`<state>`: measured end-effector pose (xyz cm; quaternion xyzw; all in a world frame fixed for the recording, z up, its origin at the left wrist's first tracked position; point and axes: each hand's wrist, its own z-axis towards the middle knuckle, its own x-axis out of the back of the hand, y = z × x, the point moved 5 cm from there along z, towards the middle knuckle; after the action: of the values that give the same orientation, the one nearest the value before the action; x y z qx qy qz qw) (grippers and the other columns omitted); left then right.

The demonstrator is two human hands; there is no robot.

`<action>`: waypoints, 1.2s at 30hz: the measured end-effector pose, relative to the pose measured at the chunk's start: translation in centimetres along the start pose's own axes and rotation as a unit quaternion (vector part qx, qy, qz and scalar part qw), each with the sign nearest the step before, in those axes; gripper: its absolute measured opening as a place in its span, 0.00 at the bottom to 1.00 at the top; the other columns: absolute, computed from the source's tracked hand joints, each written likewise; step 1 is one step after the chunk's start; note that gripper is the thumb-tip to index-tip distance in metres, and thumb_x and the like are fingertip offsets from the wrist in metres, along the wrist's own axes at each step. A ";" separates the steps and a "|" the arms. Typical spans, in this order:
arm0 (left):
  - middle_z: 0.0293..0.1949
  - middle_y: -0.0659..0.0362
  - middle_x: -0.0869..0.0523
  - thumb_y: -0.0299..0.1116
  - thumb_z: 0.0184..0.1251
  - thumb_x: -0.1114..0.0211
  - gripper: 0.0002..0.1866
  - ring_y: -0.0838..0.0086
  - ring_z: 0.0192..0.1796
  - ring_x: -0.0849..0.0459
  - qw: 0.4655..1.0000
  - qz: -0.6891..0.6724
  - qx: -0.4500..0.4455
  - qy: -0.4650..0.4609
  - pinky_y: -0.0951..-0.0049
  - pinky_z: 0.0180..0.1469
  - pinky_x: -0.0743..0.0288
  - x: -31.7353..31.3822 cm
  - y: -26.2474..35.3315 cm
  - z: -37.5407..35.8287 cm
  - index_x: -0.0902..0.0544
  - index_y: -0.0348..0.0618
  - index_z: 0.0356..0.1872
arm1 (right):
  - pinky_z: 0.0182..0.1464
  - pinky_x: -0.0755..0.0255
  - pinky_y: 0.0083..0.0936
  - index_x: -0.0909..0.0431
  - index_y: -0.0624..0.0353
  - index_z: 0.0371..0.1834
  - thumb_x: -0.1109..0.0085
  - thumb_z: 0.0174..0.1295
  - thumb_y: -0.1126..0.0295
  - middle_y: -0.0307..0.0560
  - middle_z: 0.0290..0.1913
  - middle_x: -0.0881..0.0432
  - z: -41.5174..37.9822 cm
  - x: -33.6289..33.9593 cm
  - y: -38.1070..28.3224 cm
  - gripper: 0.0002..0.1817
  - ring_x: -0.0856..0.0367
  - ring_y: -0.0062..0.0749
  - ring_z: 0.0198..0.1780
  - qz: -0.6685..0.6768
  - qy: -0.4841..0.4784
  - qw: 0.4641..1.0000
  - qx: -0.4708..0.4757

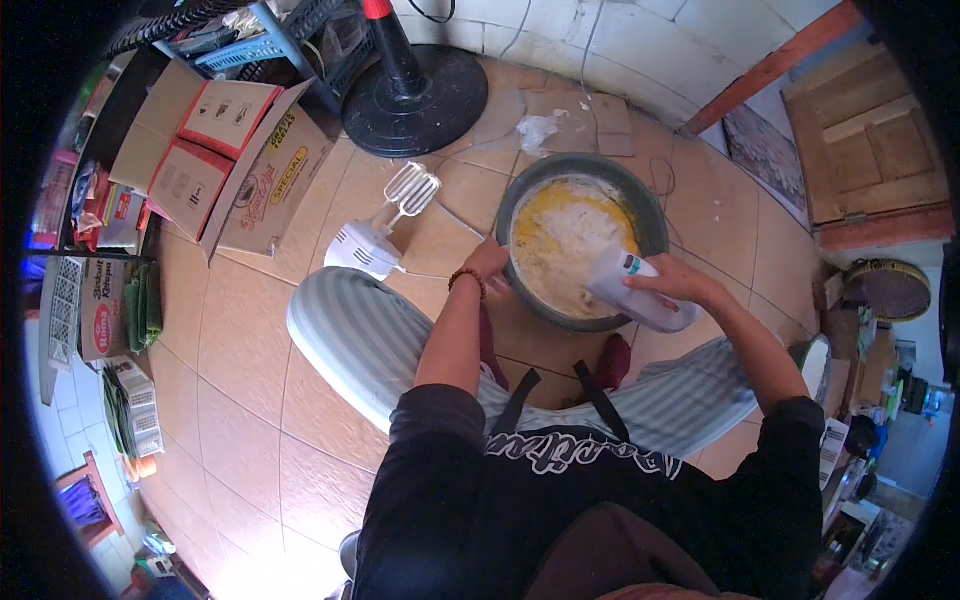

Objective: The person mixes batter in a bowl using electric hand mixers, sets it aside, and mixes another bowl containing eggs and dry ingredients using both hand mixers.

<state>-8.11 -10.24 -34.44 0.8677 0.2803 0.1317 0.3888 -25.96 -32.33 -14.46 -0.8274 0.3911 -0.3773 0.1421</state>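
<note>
A large dark green basin (655, 205) stands on the floor before me, holding a yellow and whitish mixture (570, 235) with pale flour-like powder on top. My right hand (672, 282) is closed around a white hand mixer (655, 312), which tilts over the basin's near right side. Its beaters are not visible where it meets the mixture. At the left rim, my left hand (487, 262) grips the basin, its fingers partly hidden. A second white hand mixer (362, 250) rests on the floor to the left, its beaters (412, 190) coated with pale batter.
An opened cardboard box (275, 195) sits at the left. Behind the basin are a black round stand base (415, 100), a flattened cardboard piece (590, 120) and a crumpled plastic bag (537, 132). Cords (460, 222) run across the tiles. My bent legs (350, 330) flank the basin.
</note>
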 end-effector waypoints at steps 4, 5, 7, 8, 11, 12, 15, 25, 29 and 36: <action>0.43 0.47 0.19 0.43 0.61 0.43 0.26 0.59 0.34 0.16 0.999 -0.017 0.039 -0.034 0.63 0.30 0.17 -0.1 0.0 0.0 0.31 0.37 0.56 | 0.26 0.30 0.24 0.22 0.64 0.33 0.42 0.55 0.47 0.41 0.18 0.24 1.5 -1.6 0.6 0.26 0.25 0.25 0.18 0.018 0.050 0.998 0.037; 0.44 0.47 0.19 0.43 0.61 0.43 0.26 0.58 0.34 0.16 0.998 -0.021 0.040 -0.033 0.61 0.30 0.17 0.0 -0.1 0.1 0.32 0.37 0.57 | 0.25 0.31 0.24 0.22 0.65 0.33 0.42 0.55 0.47 0.40 0.17 0.24 2.0 -1.9 0.3 0.26 0.26 0.24 0.18 0.028 0.071 0.995 0.067; 0.45 0.48 0.20 0.43 0.61 0.43 0.27 0.56 0.35 0.16 0.998 -0.029 0.041 -0.033 0.57 0.28 0.16 -0.1 0.0 0.3 0.33 0.38 0.58 | 0.26 0.31 0.24 0.22 0.66 0.33 0.42 0.55 0.47 0.41 0.18 0.24 2.7 -2.1 -1.7 0.26 0.26 0.25 0.19 0.037 0.078 0.993 0.083; 0.45 0.48 0.20 0.44 0.61 0.43 0.28 0.56 0.35 0.16 0.998 -0.029 0.029 -0.037 0.58 0.28 0.16 -0.3 0.1 0.1 0.33 0.38 0.58 | 0.26 0.31 0.24 0.22 0.66 0.33 0.42 0.55 0.48 0.41 0.18 0.24 3.0 -2.0 -2.8 0.26 0.25 0.25 0.19 0.042 0.082 0.992 0.090; 0.45 0.48 0.20 0.45 0.60 0.42 0.29 0.57 0.36 0.16 0.999 -0.031 -0.001 -0.037 0.59 0.27 0.17 -0.4 0.2 -0.1 0.33 0.38 0.58 | 0.30 0.30 0.25 0.23 0.66 0.33 0.42 0.55 0.48 0.42 0.20 0.24 4.6 -1.7 -4.7 0.26 0.25 0.27 0.21 0.084 0.078 0.992 0.041; 0.45 0.48 0.20 0.46 0.60 0.42 0.29 0.58 0.36 0.16 0.999 -0.033 -0.006 -0.031 0.60 0.27 0.17 -0.3 -0.4 0.7 0.32 0.38 0.58 | 0.29 0.30 0.24 0.23 0.66 0.33 0.42 0.56 0.48 0.42 0.20 0.24 5.8 -1.3 -4.3 0.25 0.25 0.26 0.20 0.078 0.119 0.987 0.073; 0.44 0.49 0.19 0.46 0.60 0.42 0.28 0.60 0.37 0.16 0.999 -0.023 0.014 -0.026 0.63 0.28 0.18 -0.2 -0.4 0.6 0.30 0.37 0.56 | 0.24 0.32 0.21 0.24 0.64 0.33 0.42 0.57 0.51 0.42 0.20 0.24 9.7 -0.5 -2.9 0.23 0.26 0.24 0.18 0.066 0.222 0.962 0.144; 0.42 0.34 0.21 0.33 0.66 0.52 0.21 0.45 0.30 0.17 0.997 0.033 -0.054 0.035 0.54 0.23 0.18 0.0 -1.4 2.5 0.35 0.24 0.53 | 0.15 0.35 0.22 0.30 0.56 0.32 0.39 0.55 0.50 0.35 0.18 0.32 9.8 3.3 2.9 0.20 0.32 0.20 0.15 0.389 0.297 0.872 0.007; 0.42 0.34 0.21 0.32 0.66 0.52 0.20 0.45 0.30 0.17 0.991 0.063 -0.115 0.026 0.54 0.23 0.19 0.1 -1.9 3.9 0.34 0.24 0.52 | 0.16 0.33 0.22 0.30 0.54 0.33 0.34 0.50 0.48 0.35 0.19 0.32 8.7 3.3 7.8 0.23 0.32 0.21 0.15 0.478 0.337 0.811 -0.034; 0.47 0.45 0.21 0.42 0.58 0.42 0.25 0.60 0.48 0.22 0.979 0.042 -0.200 0.018 0.65 0.48 0.28 -0.3 -0.5 2.9 0.26 0.31 0.50 | 0.16 0.33 0.23 0.29 0.55 0.31 0.38 0.51 0.44 0.36 0.19 0.32 5.5 3.1 9.1 0.24 0.32 0.23 0.15 0.442 0.413 0.794 -0.066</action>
<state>-7.27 -11.87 -36.77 0.7810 0.2184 0.2173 0.5433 -25.50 -40.95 -21.40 -0.3374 0.7598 -0.5521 0.0638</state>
